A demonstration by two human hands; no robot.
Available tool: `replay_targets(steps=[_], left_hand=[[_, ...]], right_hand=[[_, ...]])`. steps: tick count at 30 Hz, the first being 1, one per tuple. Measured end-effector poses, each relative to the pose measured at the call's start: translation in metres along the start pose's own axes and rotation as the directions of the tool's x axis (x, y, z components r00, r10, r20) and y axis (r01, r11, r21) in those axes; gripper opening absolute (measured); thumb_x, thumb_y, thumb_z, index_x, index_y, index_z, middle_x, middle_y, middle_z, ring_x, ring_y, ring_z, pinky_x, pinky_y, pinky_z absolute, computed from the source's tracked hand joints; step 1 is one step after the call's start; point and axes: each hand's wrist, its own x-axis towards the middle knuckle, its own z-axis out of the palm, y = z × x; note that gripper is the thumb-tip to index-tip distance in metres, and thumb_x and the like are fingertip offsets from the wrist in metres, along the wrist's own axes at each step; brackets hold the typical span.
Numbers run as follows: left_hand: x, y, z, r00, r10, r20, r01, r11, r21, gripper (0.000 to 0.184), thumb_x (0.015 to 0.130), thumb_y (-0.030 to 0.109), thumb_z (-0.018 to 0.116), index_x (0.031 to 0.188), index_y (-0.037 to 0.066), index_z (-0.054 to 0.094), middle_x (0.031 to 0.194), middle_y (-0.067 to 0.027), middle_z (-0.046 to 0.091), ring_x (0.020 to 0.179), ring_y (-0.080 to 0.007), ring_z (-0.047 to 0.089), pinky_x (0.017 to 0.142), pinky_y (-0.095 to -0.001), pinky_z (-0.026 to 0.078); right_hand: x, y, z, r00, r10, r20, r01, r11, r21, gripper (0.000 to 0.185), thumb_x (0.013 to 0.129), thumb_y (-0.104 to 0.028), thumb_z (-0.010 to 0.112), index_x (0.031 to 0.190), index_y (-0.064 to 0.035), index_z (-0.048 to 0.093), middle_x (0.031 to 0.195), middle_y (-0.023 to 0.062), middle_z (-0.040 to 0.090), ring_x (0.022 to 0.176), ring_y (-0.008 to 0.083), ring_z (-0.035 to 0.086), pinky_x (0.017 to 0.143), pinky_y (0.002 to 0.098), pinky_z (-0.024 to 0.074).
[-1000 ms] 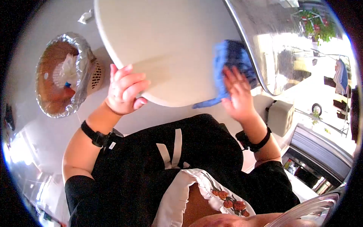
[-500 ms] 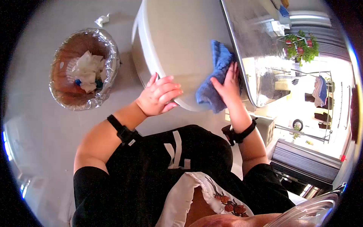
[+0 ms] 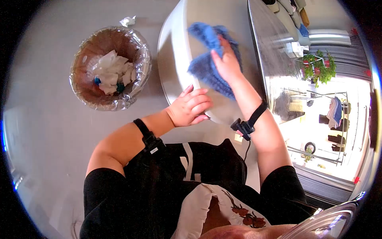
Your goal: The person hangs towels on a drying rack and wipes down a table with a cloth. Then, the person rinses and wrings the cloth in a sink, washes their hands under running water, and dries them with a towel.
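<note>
A blue cloth (image 3: pixel 209 71) lies bunched on the pale top of a white piece of furniture with a rounded end (image 3: pixel 217 12). My right hand (image 3: pixel 227 63) presses on the cloth, thumb and fingers gripping its folds. At the near edge of the furniture, my left hand (image 3: pixel 190 106) rests with fingers apart and nothing in it. The cloth hides part of the surface, and some right fingertips are lost in its folds.
Left of the furniture stands a waste bin (image 3: pixel 109 67) lined with clear plastic, holding crumpled white paper. A crumpled tissue (image 3: pixel 127 21) lies on the floor beyond it. A glossy dark-edged panel (image 3: pixel 272 44) borders the furniture's right side. Farther right is a green plant (image 3: pixel 318 67).
My right hand has carried the cloth away from me and leftward across the surface, toward its left edge. My left hand stays at the near edge. The whole view has shifted slightly.
</note>
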Motion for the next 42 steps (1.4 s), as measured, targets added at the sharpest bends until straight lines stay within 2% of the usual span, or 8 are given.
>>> replay_targets(steps=[4,9,15,17,20,27,34,42], left_hand=[[-0.002,0.001,-0.006,0.999,0.01,0.038,-0.007,0.997,-0.075,0.047,0.08,0.033,0.065,0.12,0.011,0.055,0.12,-0.0063,0.053,0.121,-0.03,0.046,0.102,-0.0498,0.035],[0.001,-0.002,-0.02,0.994,0.059,0.093,-0.059,0.998,-0.008,0.049,0.081,0.032,0.063,0.125,0.013,0.053,0.122,-0.0058,0.053,0.123,-0.0291,0.045,0.105,-0.052,0.029],[0.0,0.001,-0.014,0.998,0.026,0.058,-0.028,0.999,0.042,0.05,0.081,0.036,0.064,0.127,0.018,0.051,0.128,-0.0018,0.051,0.128,-0.023,0.041,0.108,-0.0531,0.024],[0.0,0.0,-0.012,0.998,0.029,0.05,-0.031,0.999,0.039,0.05,0.082,0.037,0.063,0.126,0.017,0.051,0.128,-0.0021,0.051,0.128,-0.0234,0.041,0.107,-0.0534,0.025],[-0.002,0.0,-0.012,0.998,0.014,0.053,-0.014,1.0,0.004,0.051,0.082,0.038,0.063,0.127,0.017,0.051,0.128,-0.002,0.051,0.128,-0.0239,0.041,0.106,-0.0544,0.026],[0.0,0.003,-0.019,0.998,0.029,0.06,-0.028,0.999,-0.019,0.05,0.082,0.043,0.062,0.124,0.017,0.054,0.121,-0.0033,0.052,0.122,-0.0264,0.046,0.105,-0.059,0.025],[0.031,0.03,-0.039,0.925,0.358,-0.128,-0.37,0.925,-0.09,0.041,0.079,0.041,0.069,0.113,0.021,0.06,0.11,-0.0024,0.055,0.103,-0.0222,0.057,0.108,-0.0586,0.023],[0.042,0.019,-0.051,0.967,0.249,0.042,-0.246,0.967,-0.067,0.037,0.083,0.04,0.062,0.111,0.015,0.061,0.111,-0.0056,0.059,0.105,-0.0249,0.059,0.105,-0.0507,0.031]], right_hand=[[-0.017,-0.068,-0.003,0.881,-0.42,0.217,0.398,0.907,0.141,0.05,0.087,-0.021,0.056,0.134,-0.0111,0.046,0.142,0.0093,0.042,0.133,0.033,0.036,0.109,0.0404,0.0277],[-0.035,-0.035,-0.013,0.949,-0.297,0.107,0.293,0.955,0.054,0.058,0.084,-0.03,0.063,0.136,-0.016,0.044,0.145,0.0091,0.038,0.131,0.0331,0.038,0.106,0.0483,0.0301],[-0.091,0.056,-0.036,0.985,0.132,-0.114,-0.157,0.954,-0.256,0.075,0.085,-0.045,0.059,0.14,-0.001,0.034,0.143,0.0246,0.033,0.131,0.0378,0.036,0.108,0.0413,0.0284],[-0.111,0.056,-0.054,0.791,0.611,-0.036,-0.606,0.775,-0.178,0.081,0.086,-0.054,0.053,0.139,0.0033,0.032,0.142,0.0279,0.032,0.131,0.0394,0.035,0.109,0.0397,0.0265],[-0.132,0.075,-0.062,0.65,0.757,-0.064,-0.758,0.64,-0.122,0.083,0.088,-0.056,0.047,0.138,0.0077,0.031,0.142,0.0289,0.032,0.131,0.0402,0.034,0.109,0.039,0.0269],[-0.108,0.036,-0.031,0.974,0.225,-0.025,-0.225,0.953,-0.202,0.07,0.09,-0.042,0.051,0.138,0.0053,0.033,0.145,0.024,0.031,0.134,0.0392,0.029,0.109,0.045,0.0266],[-0.084,-0.059,-0.02,0.959,-0.233,0.161,0.25,0.963,-0.099,0.062,0.083,-0.036,0.059,0.139,-0.0185,0.041,0.146,0.0091,0.035,0.133,0.0356,0.034,0.107,0.0549,0.0257],[-0.133,-0.007,-0.057,0.976,-0.059,0.208,0.085,0.989,-0.12,0.066,0.079,-0.031,0.064,0.139,-0.0216,0.041,0.147,0.0068,0.033,0.134,0.0346,0.032,0.108,0.0544,0.0239]])
